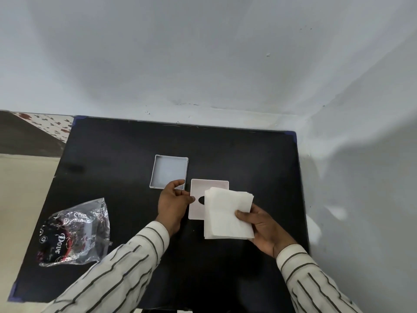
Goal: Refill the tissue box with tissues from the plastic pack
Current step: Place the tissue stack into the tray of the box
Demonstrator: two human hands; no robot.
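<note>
A stack of white tissues (228, 213) is held in my right hand (261, 227), thumb on top, fingers underneath. It hovers over the right part of the pinkish tissue box piece with an oval slot (198, 199), which lies on the black table. My left hand (172, 204) rests at that piece's left edge, fingertips touching it. The other box half, a shallow white-grey tray (169, 171), lies open and empty just behind my left hand. The crumpled clear plastic pack (76, 236) with dark print lies at the left of the table.
The black table (248, 159) stands against a white wall at the back and right. Its left edge borders a beige floor (20, 199). My striped sleeves (126, 265) cover the near part of the table.
</note>
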